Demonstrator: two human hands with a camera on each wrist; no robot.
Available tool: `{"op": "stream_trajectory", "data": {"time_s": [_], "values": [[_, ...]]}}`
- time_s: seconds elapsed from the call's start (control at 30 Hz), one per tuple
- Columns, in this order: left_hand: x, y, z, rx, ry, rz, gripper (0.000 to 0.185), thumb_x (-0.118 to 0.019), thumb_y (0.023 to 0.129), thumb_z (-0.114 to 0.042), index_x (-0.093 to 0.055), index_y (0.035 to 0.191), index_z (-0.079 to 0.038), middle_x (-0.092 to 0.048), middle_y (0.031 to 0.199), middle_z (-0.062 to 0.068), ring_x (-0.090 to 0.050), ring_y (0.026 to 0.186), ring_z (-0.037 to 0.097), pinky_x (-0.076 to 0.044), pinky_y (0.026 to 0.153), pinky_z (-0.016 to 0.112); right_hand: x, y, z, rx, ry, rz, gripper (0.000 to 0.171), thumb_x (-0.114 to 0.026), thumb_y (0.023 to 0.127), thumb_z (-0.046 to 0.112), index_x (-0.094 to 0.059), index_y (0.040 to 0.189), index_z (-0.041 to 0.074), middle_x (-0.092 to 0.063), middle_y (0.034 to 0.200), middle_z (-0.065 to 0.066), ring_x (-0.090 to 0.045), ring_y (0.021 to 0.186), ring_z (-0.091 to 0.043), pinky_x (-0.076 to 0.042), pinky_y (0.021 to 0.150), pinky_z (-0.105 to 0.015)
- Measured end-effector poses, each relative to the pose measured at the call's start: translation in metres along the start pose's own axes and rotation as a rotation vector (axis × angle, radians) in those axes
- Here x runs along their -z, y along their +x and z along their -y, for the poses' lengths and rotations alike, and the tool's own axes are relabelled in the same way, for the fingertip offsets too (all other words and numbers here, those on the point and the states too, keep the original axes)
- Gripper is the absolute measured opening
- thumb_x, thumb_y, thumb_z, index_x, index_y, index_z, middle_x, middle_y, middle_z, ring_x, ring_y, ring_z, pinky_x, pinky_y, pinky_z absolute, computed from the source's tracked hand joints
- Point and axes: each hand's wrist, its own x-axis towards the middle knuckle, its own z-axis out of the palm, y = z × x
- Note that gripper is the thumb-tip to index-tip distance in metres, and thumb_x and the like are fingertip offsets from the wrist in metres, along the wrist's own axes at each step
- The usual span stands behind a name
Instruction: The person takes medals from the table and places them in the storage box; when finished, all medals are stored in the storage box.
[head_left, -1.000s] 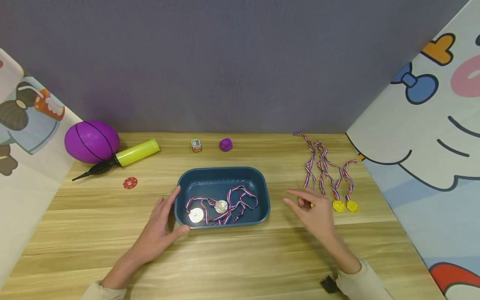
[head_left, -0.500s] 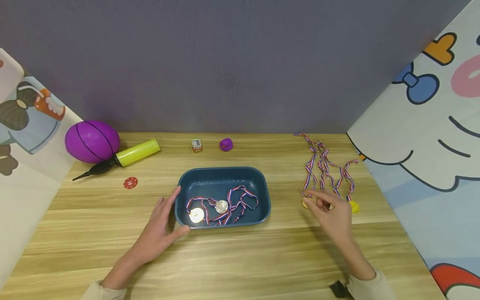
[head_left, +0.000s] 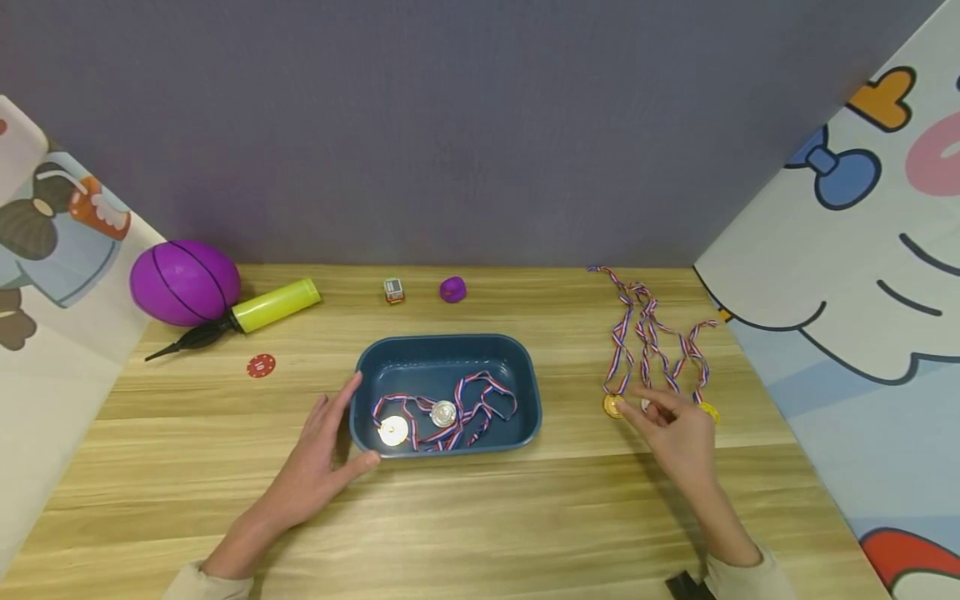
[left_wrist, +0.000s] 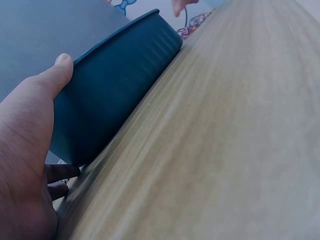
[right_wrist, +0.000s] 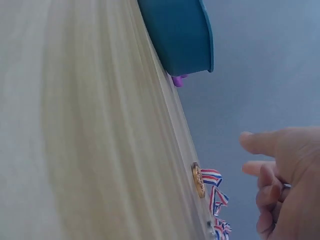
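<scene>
Left hand: my relaxed fingers rest flat against the tray.
Right hand: my loosely curled fingers hold nothing, touching the medals.

2 medals in tray; perhaps 3 medals right.

Head view: high, looking forward and down over the whole table. Left wrist view: close, table level, beside the blue tray. Right wrist view: low, tilted sideways. All three share the tray.
</scene>
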Motion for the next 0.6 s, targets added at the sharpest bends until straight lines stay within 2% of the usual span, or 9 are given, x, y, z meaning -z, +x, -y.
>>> {"op": "stream_trajectory", "data": {"time_s": [0.3, 0.6], "values": [[0.0, 0.0, 0.0, -0.013, 0.002, -0.003, 0.109, -0.086, 0.096, -0.037, -0.016, 0.18, -0.032, -0.033, 0.179, 0.02, -0.023, 0.162, 0.06, -0.009, 0.134, 0.073, -0.003, -0.004, -0.017, 0.046, -0.197, 0.082, 0.023, -0.101, 0.081, 0.016, -0.089, 0.097, 0.007, -0.051, 0.064, 0.006, -0.039, 0.056, -0.004, -0.034, 0.051, -0.02], [0.001, 0.0, -0.001, -0.007, 0.001, 0.001, 0.11, -0.086, 0.096, -0.037, -0.016, 0.18, -0.032, -0.032, 0.179, 0.021, -0.023, 0.161, 0.061, -0.009, 0.133, 0.074, -0.009, -0.004, -0.022, 0.084, -0.302, 0.12, 0.033, -0.101, 0.081, 0.025, -0.088, 0.1, 0.002, -0.05, 0.062, 0.008, -0.039, 0.054, -0.006, -0.034, 0.048, -0.025]]}}
